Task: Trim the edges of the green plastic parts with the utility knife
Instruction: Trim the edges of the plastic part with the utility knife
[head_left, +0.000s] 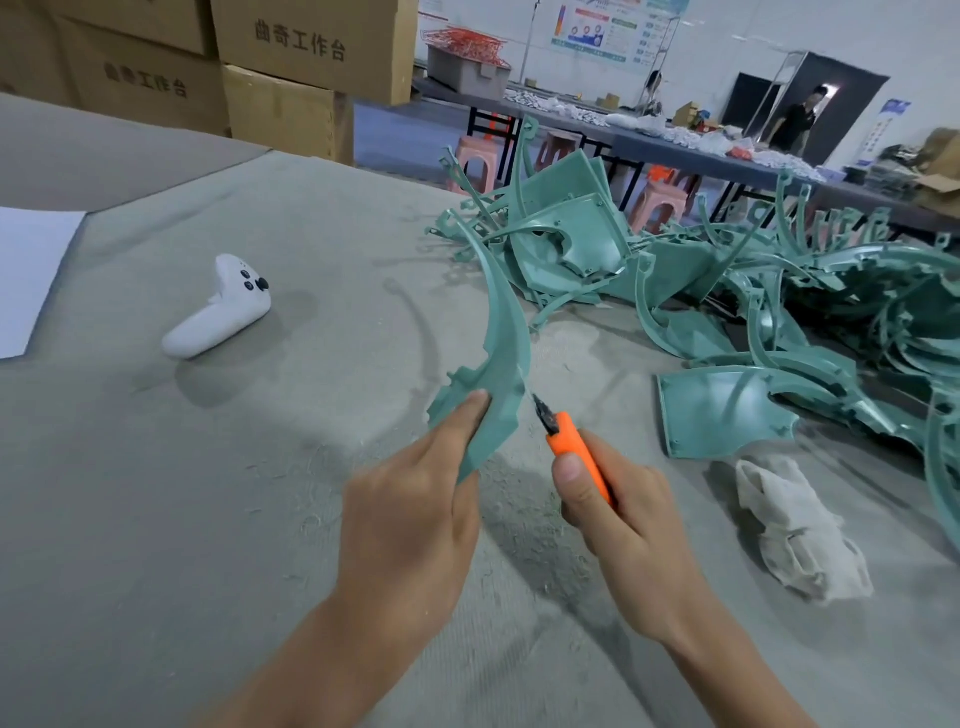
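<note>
L hand (410, 499): fingers curled, gripping lower end of curved green part (501, 358), held just left of parts pile (727, 291). R hand (618, 514): fingers wrapped round orange utility knife (574, 449); blade tip at part's right edge.

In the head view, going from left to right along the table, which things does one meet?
white paper sheet → white controller → left hand → orange utility knife → crumpled cloth
</note>
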